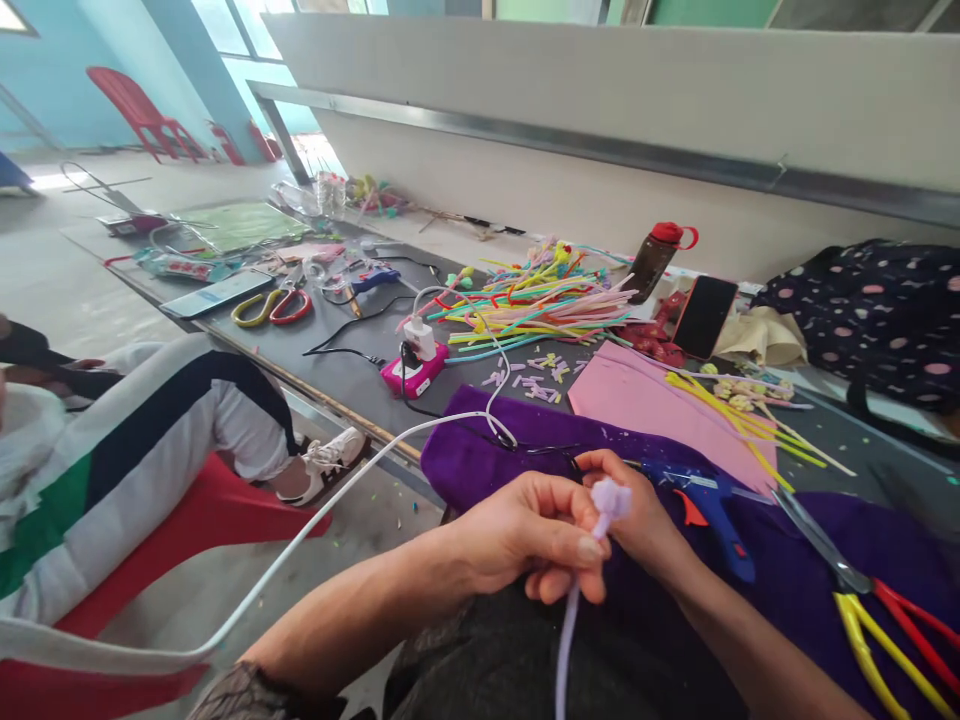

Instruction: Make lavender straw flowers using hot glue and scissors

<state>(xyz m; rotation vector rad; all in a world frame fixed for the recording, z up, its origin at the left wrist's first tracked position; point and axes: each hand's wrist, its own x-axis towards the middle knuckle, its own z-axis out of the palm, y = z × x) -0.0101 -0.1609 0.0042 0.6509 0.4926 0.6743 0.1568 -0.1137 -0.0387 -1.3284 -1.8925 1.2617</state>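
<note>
A lilac pipe cleaner (567, 640) with a small fuzzy flower-like head (611, 498) is pinched between the thumb and fingers of my left hand (536, 530). Its stem hangs down from the grip. Just behind the head, my right hand (637, 515) has its fingers curled in toward the left; their tips are partly hidden, so what they hold cannot be made out. A blue glue gun (712, 510) with an orange trigger lies beside my right hand on purple cloth (480, 440). Scissors (855, 580) with red and yellow handles rest at the right.
Bundled colored pipe cleaners (540, 305) and short cut pieces (536, 380) lie on the dark table beyond a pink sheet (637, 400). A white cable (360, 450) crosses to a pink power adapter (416, 370). A bottle (656, 260) stands behind. Another person's leg (172, 430) is at left.
</note>
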